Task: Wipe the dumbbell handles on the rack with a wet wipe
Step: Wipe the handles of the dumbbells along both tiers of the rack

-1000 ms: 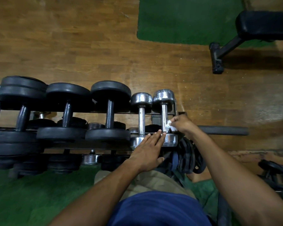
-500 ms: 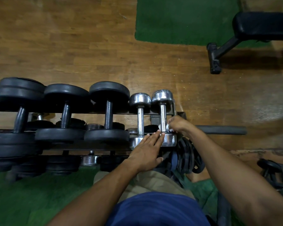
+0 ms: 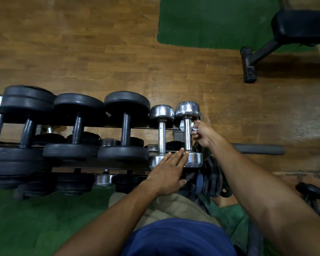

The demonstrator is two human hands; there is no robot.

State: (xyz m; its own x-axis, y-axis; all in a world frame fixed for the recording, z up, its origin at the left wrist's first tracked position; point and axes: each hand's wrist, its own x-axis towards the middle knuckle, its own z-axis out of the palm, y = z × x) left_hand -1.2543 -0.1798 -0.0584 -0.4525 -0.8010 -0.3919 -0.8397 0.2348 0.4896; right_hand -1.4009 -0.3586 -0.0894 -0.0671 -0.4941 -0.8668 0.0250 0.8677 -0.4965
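My right hand (image 3: 203,133) pinched the crumpled white wet wipe (image 3: 194,128) against the rightmost shiny chrome dumbbell's (image 3: 188,133) handle; my left hand (image 3: 166,170) lay flat, open, on its near head.

Top rail: four black dumbbells (image 3: 125,126), three chrome (image 3: 187,133).
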